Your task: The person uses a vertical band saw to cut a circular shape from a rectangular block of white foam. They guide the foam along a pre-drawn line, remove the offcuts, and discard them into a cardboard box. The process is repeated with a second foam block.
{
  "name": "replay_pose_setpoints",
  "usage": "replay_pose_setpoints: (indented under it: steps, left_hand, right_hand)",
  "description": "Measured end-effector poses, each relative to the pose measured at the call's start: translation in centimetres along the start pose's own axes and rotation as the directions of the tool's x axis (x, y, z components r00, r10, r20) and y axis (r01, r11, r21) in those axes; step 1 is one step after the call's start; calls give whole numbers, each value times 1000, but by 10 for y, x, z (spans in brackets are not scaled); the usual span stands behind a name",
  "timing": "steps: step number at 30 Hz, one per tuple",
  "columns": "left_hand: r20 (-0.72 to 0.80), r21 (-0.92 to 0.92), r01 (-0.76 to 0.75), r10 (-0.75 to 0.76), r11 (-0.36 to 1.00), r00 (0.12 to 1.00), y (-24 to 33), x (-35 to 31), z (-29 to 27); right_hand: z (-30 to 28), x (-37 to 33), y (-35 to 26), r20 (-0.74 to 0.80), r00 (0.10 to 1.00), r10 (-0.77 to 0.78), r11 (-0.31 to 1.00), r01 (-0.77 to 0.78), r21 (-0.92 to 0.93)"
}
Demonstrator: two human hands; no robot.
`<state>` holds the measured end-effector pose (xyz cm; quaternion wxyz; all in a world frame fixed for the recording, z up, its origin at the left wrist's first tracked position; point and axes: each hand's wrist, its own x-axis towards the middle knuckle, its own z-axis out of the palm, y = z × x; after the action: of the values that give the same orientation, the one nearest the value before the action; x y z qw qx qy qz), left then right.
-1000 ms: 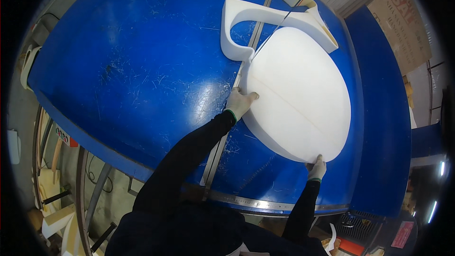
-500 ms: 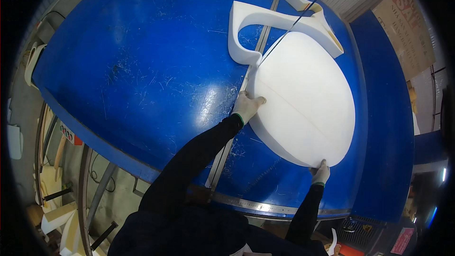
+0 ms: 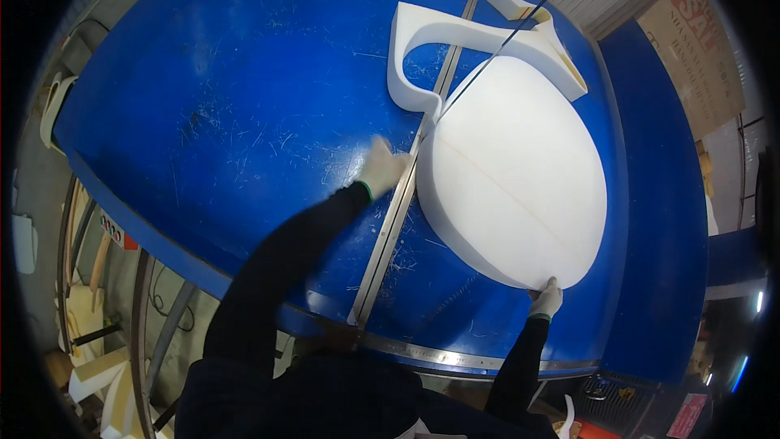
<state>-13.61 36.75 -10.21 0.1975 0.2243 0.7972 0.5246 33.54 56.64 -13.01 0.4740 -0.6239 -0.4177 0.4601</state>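
Observation:
A thick, egg-shaped slab of white foam lies on the blue table, with a faint line across its top. My gloved right hand grips its near edge, thumb on top; the other fingers are partly hidden. To the left of the slab, apart from it, my gloved left hand hovers by the metal strip, somewhat blurred, empty, its thumb spread from the fingers. A thin dark blade or wire slants down to the slab's far left edge. Beside that edge curls a white foam offcut.
A metal strip crosses the table, and a metal rule follows its front edge. Another foam offcut lies at the far end. A blue panel stands along the right. Foam scraps sit below left.
My left hand has let go of the slab's left side and moved left. The slab has shifted very slightly leftward, with my right hand still on its near edge.

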Motion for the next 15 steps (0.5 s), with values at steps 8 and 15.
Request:
replay_pose_setpoints:
  steps: [8,15]
  left_hand:
    - [431,721,-671,647,172,629,62,143,-70]
    - [-185,784,-255,604,566,775,-1,258,-197]
  right_hand:
    - [11,2,11,-80,996,-31,990,42,136]
    - [-18,31,-21,-208,970,-127,987,144,72]
